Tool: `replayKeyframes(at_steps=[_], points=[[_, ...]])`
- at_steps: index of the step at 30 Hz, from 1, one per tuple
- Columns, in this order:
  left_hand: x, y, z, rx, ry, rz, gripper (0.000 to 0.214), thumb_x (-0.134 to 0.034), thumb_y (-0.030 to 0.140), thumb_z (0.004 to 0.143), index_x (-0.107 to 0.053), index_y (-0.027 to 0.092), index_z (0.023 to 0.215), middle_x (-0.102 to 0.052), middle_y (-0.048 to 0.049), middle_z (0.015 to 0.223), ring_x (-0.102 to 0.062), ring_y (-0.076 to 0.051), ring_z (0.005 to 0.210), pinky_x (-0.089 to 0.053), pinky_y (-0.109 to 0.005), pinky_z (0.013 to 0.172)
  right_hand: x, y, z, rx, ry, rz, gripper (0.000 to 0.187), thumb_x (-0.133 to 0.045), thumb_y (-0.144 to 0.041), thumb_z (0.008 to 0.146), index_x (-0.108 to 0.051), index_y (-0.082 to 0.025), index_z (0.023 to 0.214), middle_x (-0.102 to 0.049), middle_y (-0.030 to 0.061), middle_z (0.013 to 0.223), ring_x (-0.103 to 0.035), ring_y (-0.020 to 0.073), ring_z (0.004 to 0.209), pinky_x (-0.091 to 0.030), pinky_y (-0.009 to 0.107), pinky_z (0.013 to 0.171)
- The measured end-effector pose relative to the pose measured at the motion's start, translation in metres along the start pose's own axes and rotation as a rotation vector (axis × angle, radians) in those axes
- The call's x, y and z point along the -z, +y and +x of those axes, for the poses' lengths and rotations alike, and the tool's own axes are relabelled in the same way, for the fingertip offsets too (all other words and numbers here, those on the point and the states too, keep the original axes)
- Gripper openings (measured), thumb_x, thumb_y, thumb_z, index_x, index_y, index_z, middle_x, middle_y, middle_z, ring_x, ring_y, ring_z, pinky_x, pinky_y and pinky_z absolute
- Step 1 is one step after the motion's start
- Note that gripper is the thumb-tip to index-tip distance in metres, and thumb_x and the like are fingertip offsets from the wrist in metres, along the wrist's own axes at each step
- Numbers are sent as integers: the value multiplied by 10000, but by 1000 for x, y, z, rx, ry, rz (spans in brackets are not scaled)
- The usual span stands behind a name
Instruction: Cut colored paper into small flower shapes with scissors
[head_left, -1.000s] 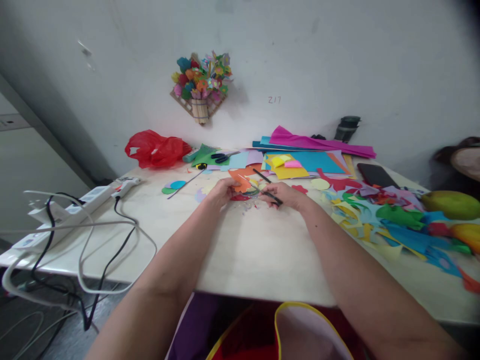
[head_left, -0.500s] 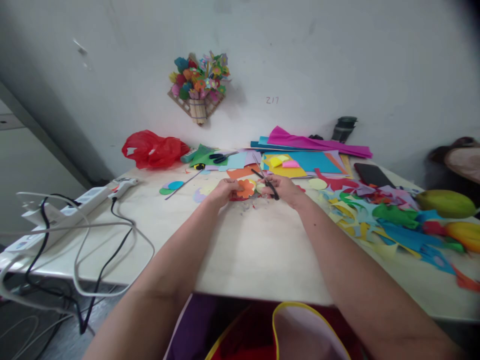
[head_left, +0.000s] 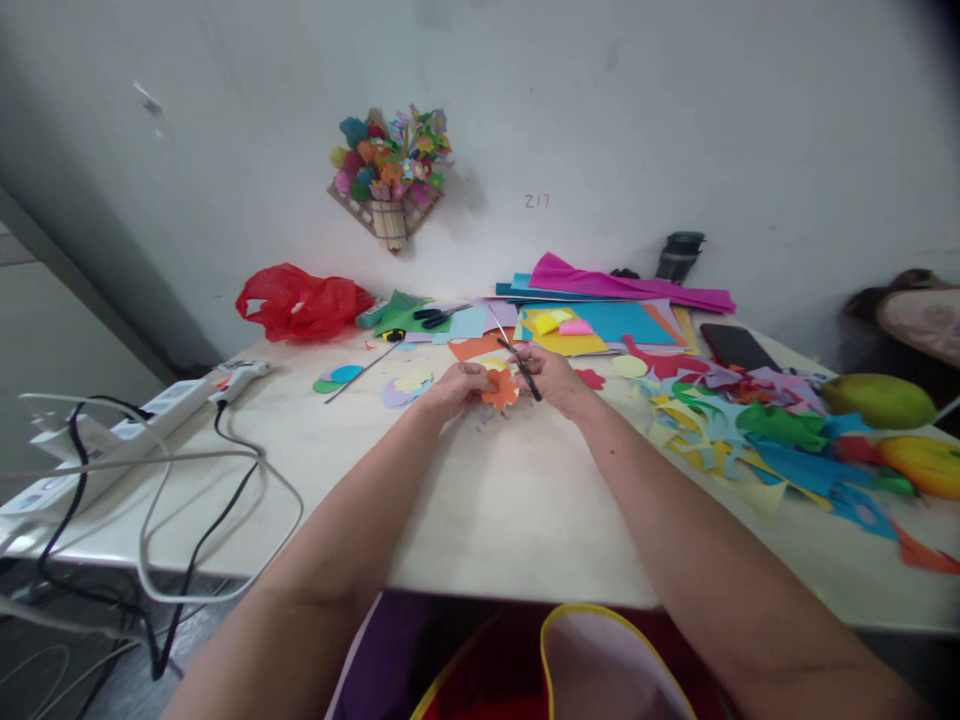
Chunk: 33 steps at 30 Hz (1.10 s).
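- Now showing whole, an orange paper flower (head_left: 501, 389) sits pinched at its left edge by the left hand (head_left: 459, 388), above the middle of the table (head_left: 517, 500).
- Just to its right, the right hand (head_left: 551, 378) grips black-handled scissors (head_left: 530, 380), tips aimed toward the far side; whether the blades are parted is too small to tell.
- A second ago the scissors slant leftward across the flower's right edge; now they are swung away from it, suggesting a pause in the cutting.
- The scalloped outline looks nearly finished, by appearance.
- Nearby, a red paper flower (head_left: 591, 379) lies right of the hands, with colored scraps (head_left: 780, 420) heaped farther right.
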<state>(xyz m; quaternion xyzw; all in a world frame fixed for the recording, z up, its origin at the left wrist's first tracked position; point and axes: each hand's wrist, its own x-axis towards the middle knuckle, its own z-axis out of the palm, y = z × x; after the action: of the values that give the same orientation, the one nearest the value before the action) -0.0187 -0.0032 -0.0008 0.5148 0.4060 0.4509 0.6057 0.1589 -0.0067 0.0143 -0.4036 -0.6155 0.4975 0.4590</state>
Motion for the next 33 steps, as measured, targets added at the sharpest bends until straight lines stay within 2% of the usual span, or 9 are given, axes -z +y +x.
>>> replayKeyframes(at_steps=[4,10,19,27,33], points=[[2,1,0,18,44,-28,227,-703,102,508,-482,155,504,-546,12,507,-554,-110,467,-442,-234,502,0,0,0,13,46,16,376,-686,-255,505,-573,-184,856,-553,-58,580,-480,97,518,-404,243,504],[4,2,0,16,39,-18,205,-690,100,536,-494,151,509,-538,6,502,-531,-100,452,-439,-241,512,-2,2,1,28,49,4,405,-707,-319,490,-555,-192,843,-546,-52,606,-493,109,546,-392,247,506],[2,-1,0,22,19,-40,204,-703,75,527,-514,150,516,-553,9,493,-557,-113,462,-451,-243,511,-5,4,3,9,19,5,385,-694,-197,478,-585,-187,847,-525,-64,597,-490,99,555,-400,232,525],[2,0,1,25,112,-102,194,-736,100,520,-555,138,582,-618,-14,585,-604,-139,513,-510,-287,562,-9,4,4,6,93,33,398,-696,-247,505,-557,-198,874,-490,-85,560,-499,109,538,-403,244,510],[4,-4,6,-21,139,-136,164,-732,116,527,-578,134,582,-594,-11,550,-571,-138,489,-512,-307,547,-16,4,3,-20,134,70,364,-687,-197,502,-546,-198,838,-513,-83,545,-484,98,500,-413,241,494]])
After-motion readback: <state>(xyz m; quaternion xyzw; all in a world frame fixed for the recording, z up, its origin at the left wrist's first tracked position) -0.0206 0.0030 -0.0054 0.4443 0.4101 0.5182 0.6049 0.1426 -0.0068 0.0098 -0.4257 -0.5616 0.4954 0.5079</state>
